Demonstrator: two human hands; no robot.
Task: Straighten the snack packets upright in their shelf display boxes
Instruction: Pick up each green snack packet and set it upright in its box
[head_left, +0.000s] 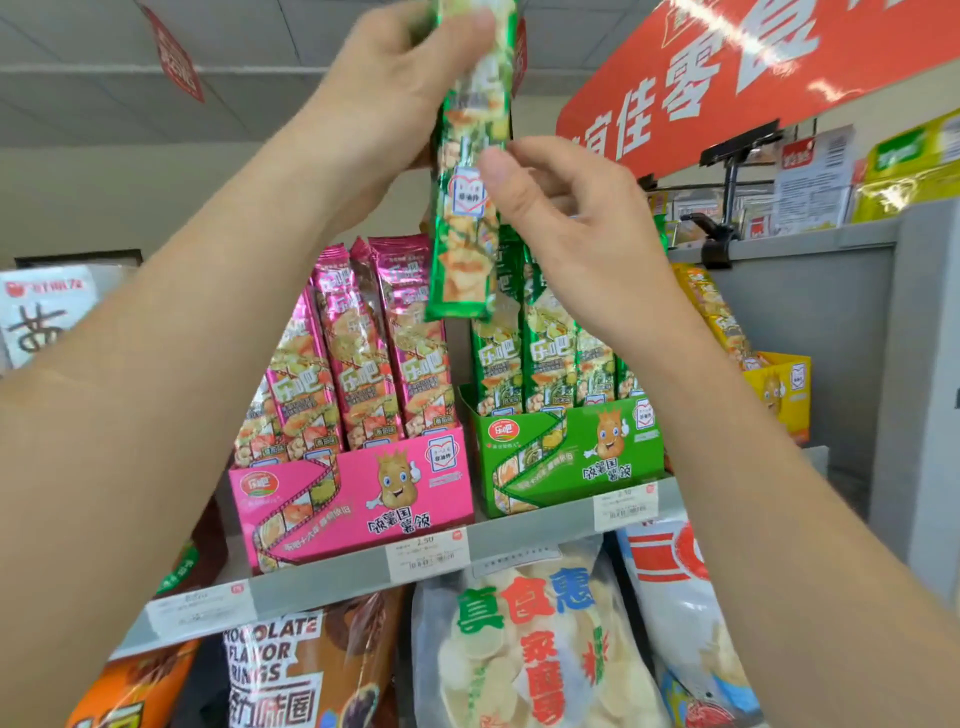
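A long green snack packet (470, 171) is held up high above the shelf, roughly vertical. My left hand (395, 88) grips its upper part, fingers curled round it. My right hand (561, 208) pinches its middle from the right, thumb on the front. Below, a green display box (571, 457) holds several green packets standing upright. To its left a pink display box (353, 499) holds several pink packets that lean left. A yellow display box (779, 384) with yellow packets sits at the right, partly behind my right arm.
The grey shelf edge (363, 571) carries white price tags. Below it hang large bags of chips and chocolate rings (291, 670). A red banner (727, 67) hangs above right, and a grey partition (831, 322) stands at the right.
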